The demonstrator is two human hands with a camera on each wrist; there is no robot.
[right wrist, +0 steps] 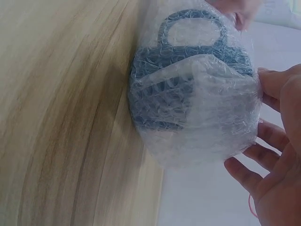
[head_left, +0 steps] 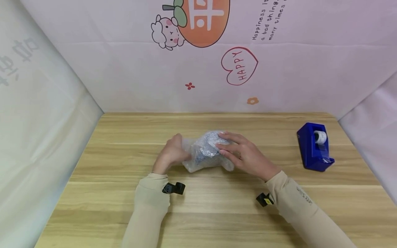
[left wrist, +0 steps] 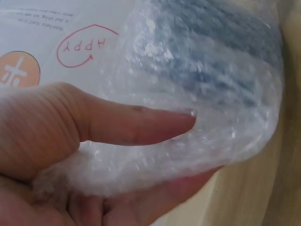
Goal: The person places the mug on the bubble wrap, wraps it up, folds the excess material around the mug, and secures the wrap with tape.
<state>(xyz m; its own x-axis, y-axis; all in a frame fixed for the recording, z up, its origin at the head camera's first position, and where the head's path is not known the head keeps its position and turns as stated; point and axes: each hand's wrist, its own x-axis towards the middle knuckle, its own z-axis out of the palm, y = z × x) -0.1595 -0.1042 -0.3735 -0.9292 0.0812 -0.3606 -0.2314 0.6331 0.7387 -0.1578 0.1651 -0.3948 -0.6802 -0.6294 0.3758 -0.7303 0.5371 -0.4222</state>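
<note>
A blue mug (right wrist: 160,101) lies wrapped in bubble wrap (head_left: 214,143), and its looped handle shows through the film in the right wrist view. My left hand (head_left: 173,151) is at the left end of the bundle. It pinches the loose end of the wrap between thumb and fingers, clearly seen in the left wrist view. From the other side, my right hand (head_left: 246,155) rests spread fingertips and thumb against the wrapped mug. The part of the mug under the right fingers is hidden in the head view.
On the right of the wooden table (head_left: 217,203) stands a blue tape dispenser (head_left: 313,151) with a roll of tape (head_left: 321,137). White printed cloth (head_left: 139,79) rises behind the table and along both sides.
</note>
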